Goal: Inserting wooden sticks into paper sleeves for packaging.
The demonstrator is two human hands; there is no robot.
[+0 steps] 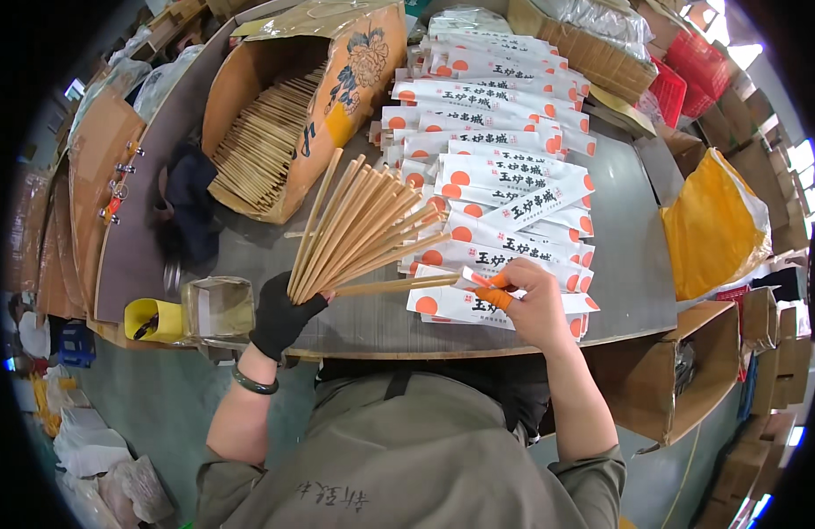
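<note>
My left hand (282,319), in a black fingerless glove, is closed around the lower ends of a fanned bundle of wooden chopsticks (359,225). A pair of chopsticks (392,286) stretches sideways from that hand toward my right hand (535,304). Orange covers wrap some of the right fingers, which pinch the end of a white paper sleeve (469,279) where the pair's tips meet it. How far the tips reach inside is hidden. Directly under the right hand lies a heap of white paper chopstick sleeves (522,242) with orange dots and dark print.
Behind the bundle, an open cardboard box (355,97) lies tipped, full of chopsticks. At the table's left edge stand a yellow container (152,319) and a clear plastic box (218,309). An open carton (663,379) and a yellow sack (716,225) flank the right side.
</note>
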